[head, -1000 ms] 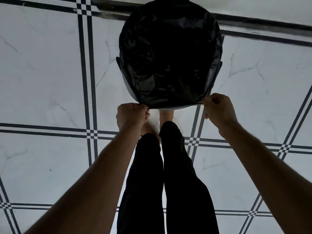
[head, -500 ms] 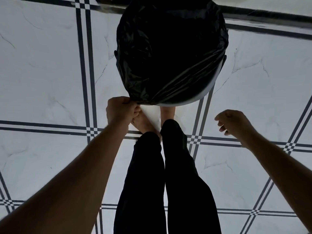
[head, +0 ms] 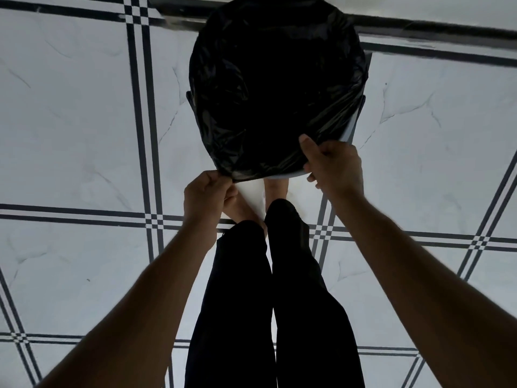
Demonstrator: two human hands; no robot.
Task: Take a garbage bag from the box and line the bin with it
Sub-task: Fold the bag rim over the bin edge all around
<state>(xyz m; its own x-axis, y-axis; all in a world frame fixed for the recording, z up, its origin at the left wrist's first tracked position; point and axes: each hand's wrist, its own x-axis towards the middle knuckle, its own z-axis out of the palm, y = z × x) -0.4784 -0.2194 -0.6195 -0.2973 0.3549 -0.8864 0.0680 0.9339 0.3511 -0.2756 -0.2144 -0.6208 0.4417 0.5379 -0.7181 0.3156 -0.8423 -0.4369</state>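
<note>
A black garbage bag (head: 277,88) lies spread over the mouth of a round bin, whose pale rim (head: 353,123) shows only along the near right side. My left hand (head: 207,196) pinches the bag's edge at the near left of the rim. On the near right my right hand (head: 333,166) grips the bag's edge, thumb laid on the plastic and fingers curled under the rim. The bin's inside is dark, and the box is out of sight.
White marble floor tiles (head: 84,121) with dark striped borders lie all around. My legs in black trousers (head: 268,289) and bare feet stand just in front of the bin. A dark strip (head: 436,29) runs along the floor behind it.
My right hand let go of the bag's edge, swung out to the right, then came back and gripped the bag at the near right rim. My left hand kept its hold.
</note>
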